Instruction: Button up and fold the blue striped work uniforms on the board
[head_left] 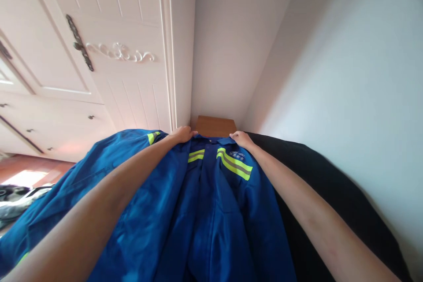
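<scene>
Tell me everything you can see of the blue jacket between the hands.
The blue jacket looks like smooth woven cloth. It has a collar, yellow-green chest bands with a grey stripe, and pale lettering. Its front faces the camera, with creases running down and the lower part out of frame. The left hand and right hand grip it beside the collar.

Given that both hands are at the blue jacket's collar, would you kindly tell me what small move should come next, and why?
I would probably ease the left hand and right hand slightly apart: both hold the blue jacket near its collar, while the front below shows long folds that gentle tension might smooth.
</scene>
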Tool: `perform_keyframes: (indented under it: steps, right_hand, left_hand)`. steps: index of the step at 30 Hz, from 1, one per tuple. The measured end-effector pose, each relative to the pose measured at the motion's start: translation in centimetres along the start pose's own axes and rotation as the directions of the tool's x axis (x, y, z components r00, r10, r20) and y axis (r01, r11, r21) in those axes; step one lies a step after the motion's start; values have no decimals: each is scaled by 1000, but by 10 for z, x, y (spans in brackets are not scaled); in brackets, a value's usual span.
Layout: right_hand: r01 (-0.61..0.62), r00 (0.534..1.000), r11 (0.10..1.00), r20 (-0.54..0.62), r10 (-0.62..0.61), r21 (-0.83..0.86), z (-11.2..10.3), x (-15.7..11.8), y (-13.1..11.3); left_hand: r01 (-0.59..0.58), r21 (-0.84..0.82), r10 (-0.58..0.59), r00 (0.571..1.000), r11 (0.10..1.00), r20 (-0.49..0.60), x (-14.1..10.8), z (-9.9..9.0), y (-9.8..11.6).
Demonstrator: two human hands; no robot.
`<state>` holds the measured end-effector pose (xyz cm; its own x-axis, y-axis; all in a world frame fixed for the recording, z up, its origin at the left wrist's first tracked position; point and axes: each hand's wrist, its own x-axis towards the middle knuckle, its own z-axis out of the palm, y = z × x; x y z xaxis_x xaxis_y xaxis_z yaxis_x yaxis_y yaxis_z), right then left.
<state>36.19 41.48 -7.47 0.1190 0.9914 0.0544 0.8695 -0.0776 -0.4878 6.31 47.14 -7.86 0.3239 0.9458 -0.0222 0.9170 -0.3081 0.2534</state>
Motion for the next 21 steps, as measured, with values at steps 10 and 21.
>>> perform_keyframes:
  steps: [10, 21]
  right_hand:
    - [-20, 999, 981, 28, 15, 192, -71, -189, 46]
    - [-171, 972, 408, 86, 218, 897, -48, -364, 26]
  left_hand:
    - [-126, 156, 115, 990, 980, 77, -127, -47, -10]
    - [-32, 149, 47, 994, 988, -97, -265, -62, -6]
